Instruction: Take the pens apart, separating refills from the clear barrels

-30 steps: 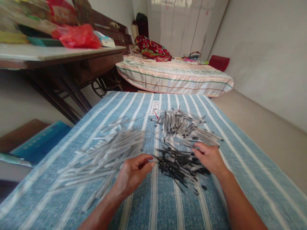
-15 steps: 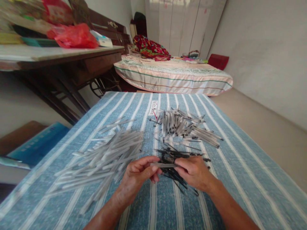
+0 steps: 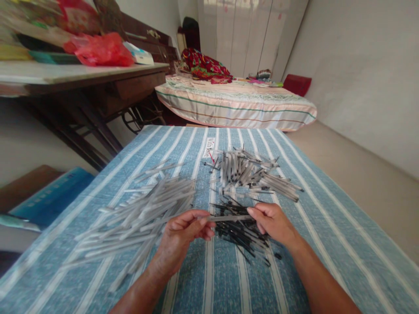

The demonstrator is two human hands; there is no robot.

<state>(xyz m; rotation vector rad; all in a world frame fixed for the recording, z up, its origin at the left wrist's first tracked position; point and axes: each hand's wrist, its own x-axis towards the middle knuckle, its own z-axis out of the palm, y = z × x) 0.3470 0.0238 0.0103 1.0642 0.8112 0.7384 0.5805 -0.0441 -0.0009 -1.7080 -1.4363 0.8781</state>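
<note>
Between my two hands a thin translucent grey tube (image 3: 231, 218) is stretched almost level. My left hand (image 3: 185, 233) pinches its left end, and the fingers of my right hand (image 3: 273, 222) close on its right end. Just beneath it lies a heap of thin black sticks (image 3: 238, 237), partly covered by the tube and my right hand. To the left spreads a large pile of similar grey tubes (image 3: 147, 218). Farther back on the right sits another pile of tubes with black ends (image 3: 242, 168).
A blue-and-white striped cloth (image 3: 196, 279) covers the table. Beyond its far edge stands a bed (image 3: 235, 102). At left are a wooden desk (image 3: 108, 80) with a red plastic bag (image 3: 103, 49) and a blue box (image 3: 54, 198) lower down.
My hands have moved farther apart, the right one going right and slightly up. More of the tube shows between them. The piles look unchanged.
</note>
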